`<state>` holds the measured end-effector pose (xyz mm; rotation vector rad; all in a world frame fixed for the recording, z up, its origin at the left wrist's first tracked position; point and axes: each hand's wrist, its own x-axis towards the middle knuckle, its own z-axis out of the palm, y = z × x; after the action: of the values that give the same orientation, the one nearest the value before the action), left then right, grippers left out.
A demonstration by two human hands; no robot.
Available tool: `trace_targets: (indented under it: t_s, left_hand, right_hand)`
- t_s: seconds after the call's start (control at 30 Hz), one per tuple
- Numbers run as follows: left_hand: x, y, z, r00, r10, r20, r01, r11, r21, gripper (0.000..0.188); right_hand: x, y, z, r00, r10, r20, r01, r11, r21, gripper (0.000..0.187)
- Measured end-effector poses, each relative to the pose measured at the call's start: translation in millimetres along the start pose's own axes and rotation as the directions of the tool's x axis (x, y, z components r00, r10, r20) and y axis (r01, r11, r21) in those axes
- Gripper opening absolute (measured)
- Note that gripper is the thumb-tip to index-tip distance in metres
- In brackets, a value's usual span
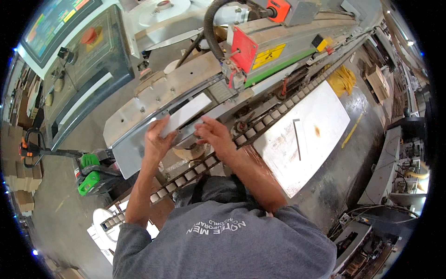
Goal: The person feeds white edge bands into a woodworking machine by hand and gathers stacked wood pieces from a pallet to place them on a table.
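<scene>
my left hand (pixel 158 137) is clamped on one end of a white strip (pixel 191 109); my right hand (pixel 215 135), fingers apart, hovers beside it.

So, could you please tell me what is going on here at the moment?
A person in a dark grey T-shirt is bent over a long grey machine. Their left hand holds the near end of a flat, narrow white panel at the machine's metal bed. The right hand is close beside it, fingers bent, with nothing visible in its grasp. A chain of pale square blocks runs past, and a large white board lies to the right.
</scene>
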<state>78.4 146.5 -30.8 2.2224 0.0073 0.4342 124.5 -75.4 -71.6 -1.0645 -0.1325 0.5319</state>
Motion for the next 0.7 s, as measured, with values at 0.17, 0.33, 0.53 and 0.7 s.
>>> trace_targets:
  t_s: [0.17, 0.33, 0.53, 0.7]
  left_hand:
    - [4.8, -28.3, -13.6, 0.965, 0.226, -0.132, -0.153, 0.898, 0.413, 0.050]
    - [-4.6, -39.9, -16.6, 0.945, 0.150, -0.291, 0.024, 0.855, 0.519, 0.045]
    - [-6.9, -58.0, -18.8, 0.951, 0.098, -0.292, 0.020, 0.927, 0.375, 0.040]
    - [-4.8, -56.4, -19.5, 0.953, 0.119, -0.280, -0.015, 0.937, 0.349, 0.039]
  right_hand:
    - [37.8, 29.5, 50.3, 0.998, 0.050, 0.039, -0.051, 0.998, 0.024, 0.070]
    - [62.1, 39.1, 61.9, 0.997, 0.063, 0.038, -0.064, 0.998, 0.015, 0.080]
    - [63.4, 36.9, 65.1, 0.999, -0.021, 0.037, 0.025, 0.990, -0.136, 0.079]
    - [65.6, 35.5, 62.5, 0.999, 0.024, 0.041, -0.017, 0.986, -0.163, 0.077]
